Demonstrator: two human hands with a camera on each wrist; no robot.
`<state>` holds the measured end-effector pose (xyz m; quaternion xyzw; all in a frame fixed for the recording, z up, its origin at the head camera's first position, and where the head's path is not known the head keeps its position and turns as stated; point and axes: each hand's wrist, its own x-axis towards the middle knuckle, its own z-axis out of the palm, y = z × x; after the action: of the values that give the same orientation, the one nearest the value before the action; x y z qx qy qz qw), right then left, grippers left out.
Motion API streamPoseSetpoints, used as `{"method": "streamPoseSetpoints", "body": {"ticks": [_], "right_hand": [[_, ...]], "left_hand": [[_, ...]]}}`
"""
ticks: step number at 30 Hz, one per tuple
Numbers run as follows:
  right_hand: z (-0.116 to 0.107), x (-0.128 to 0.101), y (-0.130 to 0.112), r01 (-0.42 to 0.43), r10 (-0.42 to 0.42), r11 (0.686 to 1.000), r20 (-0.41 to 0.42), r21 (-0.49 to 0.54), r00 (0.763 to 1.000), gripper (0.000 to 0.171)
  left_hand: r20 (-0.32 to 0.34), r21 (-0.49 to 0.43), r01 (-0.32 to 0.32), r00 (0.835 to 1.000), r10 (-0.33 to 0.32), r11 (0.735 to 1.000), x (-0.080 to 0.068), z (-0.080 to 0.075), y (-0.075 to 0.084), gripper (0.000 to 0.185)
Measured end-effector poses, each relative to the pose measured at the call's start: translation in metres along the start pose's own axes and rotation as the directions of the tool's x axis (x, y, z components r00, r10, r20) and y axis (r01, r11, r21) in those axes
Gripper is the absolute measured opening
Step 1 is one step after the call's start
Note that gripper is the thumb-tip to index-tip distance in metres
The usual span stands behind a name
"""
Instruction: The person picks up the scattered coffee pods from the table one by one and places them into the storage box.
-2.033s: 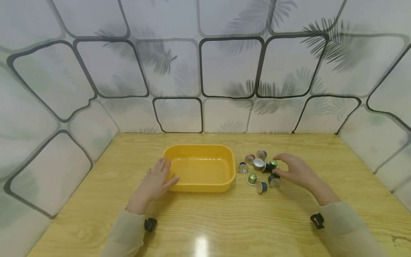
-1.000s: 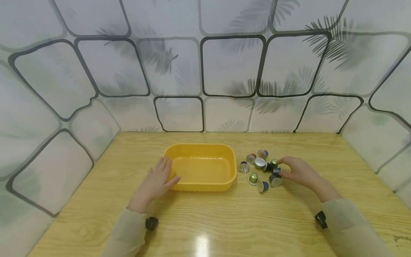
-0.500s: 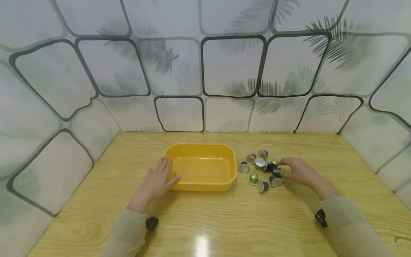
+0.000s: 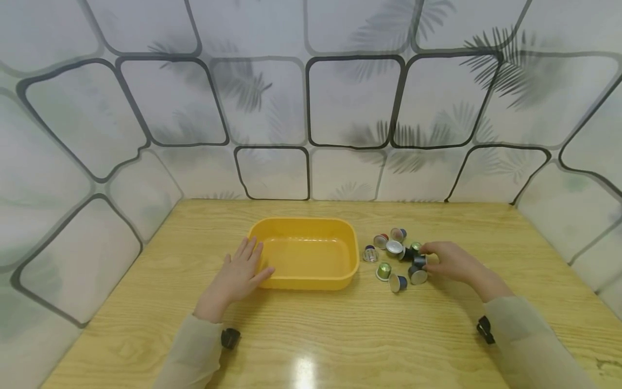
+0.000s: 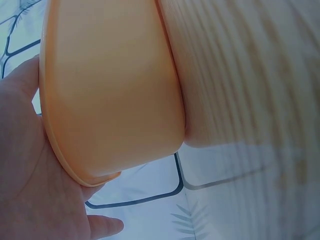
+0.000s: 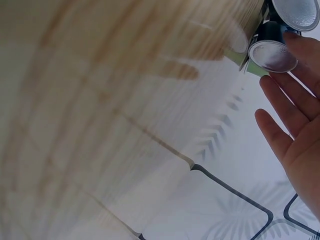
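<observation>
In the head view my left hand (image 4: 235, 278) rests on the left end of a yellow plastic tub (image 4: 303, 283), fingers stretched over its rim; the left wrist view has the palm along the tub's outer wall (image 5: 115, 90). My right hand (image 4: 454, 263) is at the right side of a group of coffee capsules, thumb and fingertips pinching a dark coffee capsule (image 4: 419, 261). Its silvery lid (image 6: 274, 56) faces the right wrist camera. Just in front lies another dark capsule (image 4: 418, 276), tilted on its side. A green capsule (image 4: 416, 246) is right behind the fingertips.
Further left in the group are a second green capsule (image 4: 383, 271), a blue one (image 4: 398, 283), a clear-looking one (image 4: 370, 254) and several others. The tub's inside shows bare yellow floor. A patterned wall (image 4: 345, 173) borders the wooden table (image 4: 311, 329) at the back.
My right hand's thumb and fingers, spread wider near the green capsule earlier, have drawn together and lowered slightly onto the dark capsule. The left hand and tub stay put.
</observation>
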<state>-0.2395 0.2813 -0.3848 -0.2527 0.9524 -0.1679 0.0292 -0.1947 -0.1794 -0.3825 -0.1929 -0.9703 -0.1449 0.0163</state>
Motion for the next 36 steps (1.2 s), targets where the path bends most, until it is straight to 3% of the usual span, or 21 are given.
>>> {"method": "streamPoseSetpoints", "body": {"ticks": [19, 36], "right_hand": [[0.0034, 0.0017, -0.0004, 0.001, -0.002, 1.000, 0.035, 0.029, 0.999, 0.021], [0.0028, 0.0014, -0.0014, -0.008, 0.006, 0.999, 0.075, 0.033, 0.997, 0.029]], "left_hand": [[0.014, 0.002, 0.007, 1.000, -0.007, 1.000, -0.0011, -0.0002, 0.0014, 0.079], [0.001, -0.011, -0.010, 1.000, 0.010, 1.000, -0.0009, -0.0006, 0.0006, 0.078]]}}
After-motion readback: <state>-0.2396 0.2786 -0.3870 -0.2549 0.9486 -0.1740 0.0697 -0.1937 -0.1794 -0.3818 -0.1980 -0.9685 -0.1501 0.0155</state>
